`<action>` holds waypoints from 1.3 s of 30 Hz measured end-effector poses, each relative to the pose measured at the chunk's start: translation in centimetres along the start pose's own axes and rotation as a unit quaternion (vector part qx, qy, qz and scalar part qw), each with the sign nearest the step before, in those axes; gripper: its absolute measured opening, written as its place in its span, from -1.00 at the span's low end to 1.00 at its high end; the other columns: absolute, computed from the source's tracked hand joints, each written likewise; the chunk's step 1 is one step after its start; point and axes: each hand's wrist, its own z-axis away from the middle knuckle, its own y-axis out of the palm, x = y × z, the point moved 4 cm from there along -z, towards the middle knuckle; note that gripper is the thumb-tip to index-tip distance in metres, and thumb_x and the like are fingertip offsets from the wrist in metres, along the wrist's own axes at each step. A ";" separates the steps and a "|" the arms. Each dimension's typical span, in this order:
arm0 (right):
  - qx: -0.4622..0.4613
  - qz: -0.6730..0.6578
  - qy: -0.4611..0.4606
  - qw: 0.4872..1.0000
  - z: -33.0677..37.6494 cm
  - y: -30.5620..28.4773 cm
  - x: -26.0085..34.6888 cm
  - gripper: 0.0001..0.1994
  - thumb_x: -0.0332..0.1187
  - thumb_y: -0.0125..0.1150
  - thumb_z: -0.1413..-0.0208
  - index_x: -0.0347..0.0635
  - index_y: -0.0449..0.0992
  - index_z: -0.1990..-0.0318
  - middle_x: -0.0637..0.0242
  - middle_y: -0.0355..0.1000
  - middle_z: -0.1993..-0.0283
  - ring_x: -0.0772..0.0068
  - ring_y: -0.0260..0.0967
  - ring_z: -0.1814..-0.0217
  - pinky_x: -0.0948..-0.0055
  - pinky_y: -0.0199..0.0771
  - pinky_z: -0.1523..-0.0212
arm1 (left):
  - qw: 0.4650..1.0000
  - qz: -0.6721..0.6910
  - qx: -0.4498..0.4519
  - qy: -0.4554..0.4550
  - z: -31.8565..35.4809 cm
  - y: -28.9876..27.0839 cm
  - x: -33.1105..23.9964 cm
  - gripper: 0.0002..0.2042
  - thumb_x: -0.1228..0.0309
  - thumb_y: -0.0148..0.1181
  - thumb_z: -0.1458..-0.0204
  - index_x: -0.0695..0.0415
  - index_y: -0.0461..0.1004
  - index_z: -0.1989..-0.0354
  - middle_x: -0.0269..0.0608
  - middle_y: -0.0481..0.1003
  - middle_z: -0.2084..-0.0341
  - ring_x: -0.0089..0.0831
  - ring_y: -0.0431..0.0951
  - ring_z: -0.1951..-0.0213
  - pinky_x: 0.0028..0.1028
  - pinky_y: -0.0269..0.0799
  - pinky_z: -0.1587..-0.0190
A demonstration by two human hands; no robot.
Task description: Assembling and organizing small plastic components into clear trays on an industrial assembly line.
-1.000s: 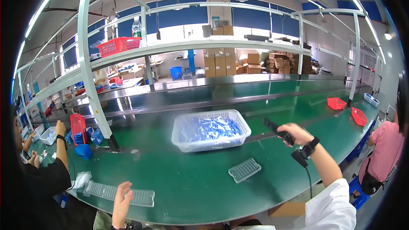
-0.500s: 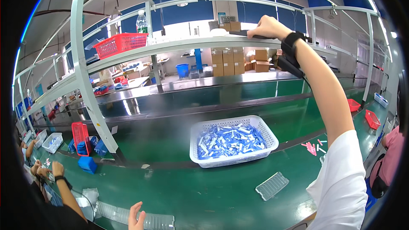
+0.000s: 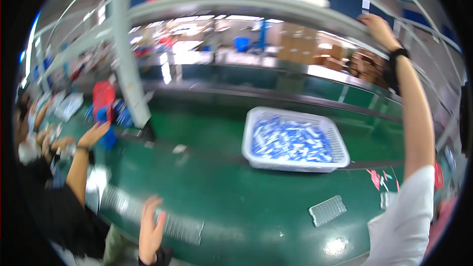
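Clear tray (image 3: 183,228) lies near left hand (image 3: 151,231), fingers (image 3: 149,209) parted; white basket (image 3: 295,165) beyond; right hand (image 3: 379,29), I can't tell.

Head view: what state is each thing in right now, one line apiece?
White basket: upright, open-topped, heaped with pieces
Blue-and-white pieces: loose, jumbled
Clear tray at right: lying on the green table
Clear tray by the left hand: lying, partly hidden
Pink pieces: loose, scattered
Left hand: open
Right hand: raised by the shelf, grip unclear
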 end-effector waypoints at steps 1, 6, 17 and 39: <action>0.075 0.000 0.088 0.993 0.1 0.8 -0.1 -0.67 -0.23 -0.23 -0.18 -0.19 0.36 0.05 0.11 0.39 0.11 0.15 0.31 0.03 0.37 0.24 -0.02 | 0.999 -0.032 0.001 0.015 0.1 -0.1 -0.5 -0.68 0.48 0.01 0.02 0.23 0.27 0.04 0.05 0.21 -0.03 -0.07 0.19 -0.09 -0.32 0.07 -0.12; 0.197 -0.163 0.177 0.950 -0.6 -0.5 -6.0 -0.34 0.17 -0.25 -0.10 -0.32 0.34 -0.01 0.10 0.30 -0.04 0.30 0.20 -0.10 0.48 0.08 -0.11 | 0.997 -0.061 0.047 -0.010 1.9 -0.1 0.2 -0.66 0.38 0.01 -0.01 0.21 0.25 0.03 0.08 0.15 -0.07 -0.02 0.11 -0.14 -0.28 0.04 -0.14; 0.333 -0.316 -0.130 0.879 25.6 0.7 19.3 -0.38 -0.43 0.29 0.26 -0.17 0.24 -0.07 0.11 0.19 -0.10 0.00 -0.03 -0.27 0.20 -0.02 -0.24 | 0.914 -0.367 0.093 -0.145 3.7 -0.9 6.1 -0.08 -0.13 0.18 0.25 0.04 -0.11 -0.25 0.17 -0.20 -0.22 0.36 -0.30 -0.20 0.10 -0.20 -0.15; 0.415 -0.339 -0.052 0.842 44.9 3.4 14.2 -0.25 -0.21 0.31 0.24 -0.20 0.10 -0.15 0.16 0.18 -0.05 0.15 0.10 -0.08 0.26 0.14 -0.07 | 0.853 -0.429 0.298 0.004 10.0 20.2 -12.4 -0.18 -0.13 0.10 0.19 0.06 0.01 -0.22 0.28 -0.08 -0.17 0.35 -0.03 -0.12 0.09 0.03 -0.03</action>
